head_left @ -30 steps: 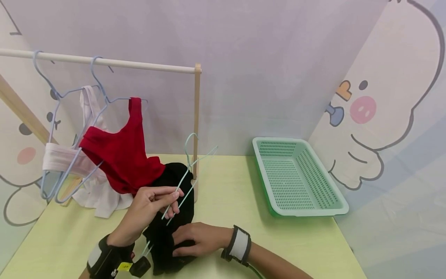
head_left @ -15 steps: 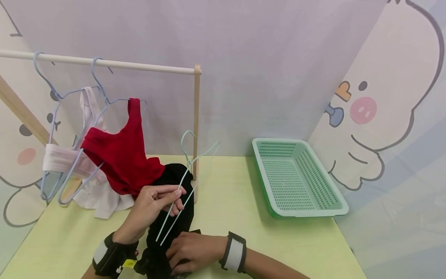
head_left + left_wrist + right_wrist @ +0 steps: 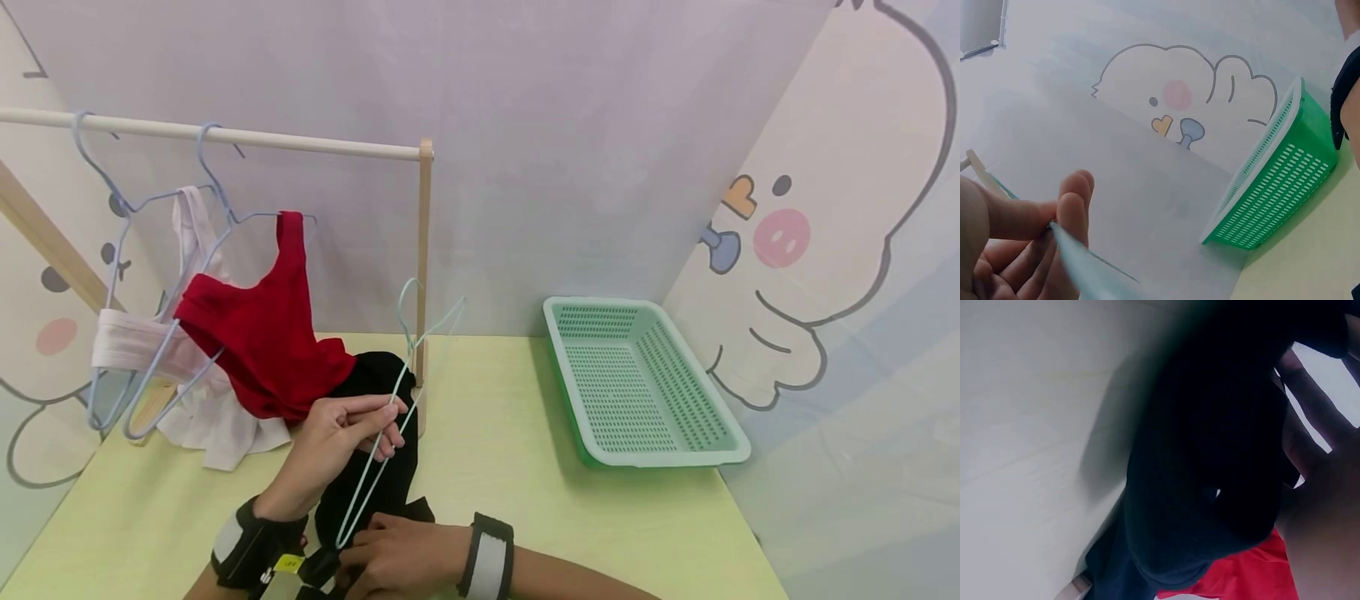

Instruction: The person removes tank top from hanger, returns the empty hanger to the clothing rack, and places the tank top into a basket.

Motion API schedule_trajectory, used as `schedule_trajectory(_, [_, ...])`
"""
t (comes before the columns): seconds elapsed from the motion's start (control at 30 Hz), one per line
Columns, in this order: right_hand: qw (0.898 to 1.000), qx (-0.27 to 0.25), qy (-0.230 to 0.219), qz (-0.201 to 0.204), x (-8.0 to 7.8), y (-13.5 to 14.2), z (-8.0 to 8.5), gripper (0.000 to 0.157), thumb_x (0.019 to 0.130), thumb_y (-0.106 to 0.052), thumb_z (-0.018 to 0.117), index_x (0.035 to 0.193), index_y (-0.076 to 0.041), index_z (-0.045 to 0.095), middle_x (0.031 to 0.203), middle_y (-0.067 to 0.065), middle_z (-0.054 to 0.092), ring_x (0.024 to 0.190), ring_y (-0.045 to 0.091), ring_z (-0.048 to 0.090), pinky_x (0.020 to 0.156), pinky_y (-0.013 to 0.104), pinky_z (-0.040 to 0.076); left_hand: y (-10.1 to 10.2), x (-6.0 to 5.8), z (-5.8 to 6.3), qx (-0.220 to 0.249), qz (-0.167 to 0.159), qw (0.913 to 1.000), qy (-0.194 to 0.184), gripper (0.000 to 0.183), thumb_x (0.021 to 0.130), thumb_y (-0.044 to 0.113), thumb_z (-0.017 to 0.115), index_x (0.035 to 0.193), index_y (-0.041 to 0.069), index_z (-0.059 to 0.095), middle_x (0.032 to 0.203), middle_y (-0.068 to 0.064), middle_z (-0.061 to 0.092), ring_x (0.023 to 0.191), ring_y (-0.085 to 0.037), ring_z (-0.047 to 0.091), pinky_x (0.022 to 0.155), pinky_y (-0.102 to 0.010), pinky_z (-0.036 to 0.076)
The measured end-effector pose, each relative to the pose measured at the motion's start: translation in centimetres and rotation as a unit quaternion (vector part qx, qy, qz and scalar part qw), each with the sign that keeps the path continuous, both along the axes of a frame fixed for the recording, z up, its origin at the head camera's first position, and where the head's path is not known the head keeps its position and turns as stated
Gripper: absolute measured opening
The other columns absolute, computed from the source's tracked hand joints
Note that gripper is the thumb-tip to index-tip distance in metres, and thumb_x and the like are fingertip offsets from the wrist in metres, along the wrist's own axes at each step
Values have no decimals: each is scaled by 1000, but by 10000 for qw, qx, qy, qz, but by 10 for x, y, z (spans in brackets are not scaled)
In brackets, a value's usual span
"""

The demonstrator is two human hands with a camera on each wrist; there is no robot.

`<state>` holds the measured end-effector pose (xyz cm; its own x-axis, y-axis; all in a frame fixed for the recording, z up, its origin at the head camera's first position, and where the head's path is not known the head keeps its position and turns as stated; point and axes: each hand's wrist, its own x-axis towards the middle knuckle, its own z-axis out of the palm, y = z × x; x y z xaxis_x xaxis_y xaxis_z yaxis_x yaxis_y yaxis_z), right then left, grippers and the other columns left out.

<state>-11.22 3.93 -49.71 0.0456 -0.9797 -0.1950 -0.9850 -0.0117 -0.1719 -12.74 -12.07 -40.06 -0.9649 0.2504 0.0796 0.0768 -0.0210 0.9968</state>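
Note:
In the head view my left hand (image 3: 345,437) pinches a thin pale-green clothes hanger (image 3: 410,346) by its wire, hook pointing up and lower end slanting down toward the right hand. The left wrist view shows the thumb and fingers meeting on the wire. A black garment (image 3: 397,475) lies bunched on the table below the hanger. My right hand (image 3: 408,550) grips its near part, right at the hanger's lower end; the fingertips are partly hidden. Up close in the right wrist view, the dark cloth (image 3: 1197,462) forms a loop, with fingers against its edge.
A rack with a white rail (image 3: 300,142) and a wooden post (image 3: 424,225) stands at the left. On blue hangers hang a red top (image 3: 277,333) and a white top (image 3: 135,337). A green perforated basket (image 3: 622,396) sits on the table's right side.
My right hand has moved toward the near edge and left, pulling the black cloth with it. The hanger has lowered, its bottom end now reaching the right hand's fingers.

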Motion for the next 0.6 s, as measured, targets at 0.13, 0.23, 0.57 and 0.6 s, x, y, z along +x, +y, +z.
schedule_trajectory(0.13, [9997, -56, -212, -115, -1, 1, -2, 26, 104, -38, 52, 124, -37, 69, 132, -19, 50, 114, -7, 39, 99, 11, 18, -3, 9, 6, -177, -27, 9997, 137, 33, 97, 27, 65, 114, -1, 68, 80, -18, 66, 66, -25, 63, 68, -40, 54])
schedule_trajectory(0.23, [9994, -246, -231, -121, -2, 2, -5, 24, 103, -37, 53, 121, -37, 71, 130, -18, 51, 112, -7, 39, 97, 10, 19, -7, 17, 11, -326, -59, 9991, 273, 31, 97, 27, 64, 113, 1, 69, 78, -16, 65, 64, -25, 61, 68, -39, 53])
schedule_trajectory(0.57, [9984, -542, -63, -154, -3, 4, -10, 23, 103, -35, 54, 115, -36, 73, 128, -17, 53, 110, -6, 42, 92, 9, 20, -23, 42, 19, -487, -164, 9973, 528, 22, 100, 19, 61, 109, 0, 69, 73, -12, 63, 57, -21, 58, 58, -37, 52])
schedule_trajectory(0.6, [9984, -539, -65, -156, -3, 4, -11, 23, 103, -36, 54, 115, -36, 73, 128, -18, 53, 110, -6, 41, 92, 9, 20, -25, 46, 20, -516, -117, 9973, 506, 22, 100, 19, 61, 109, 0, 69, 73, -12, 63, 57, -21, 58, 57, -37, 52])
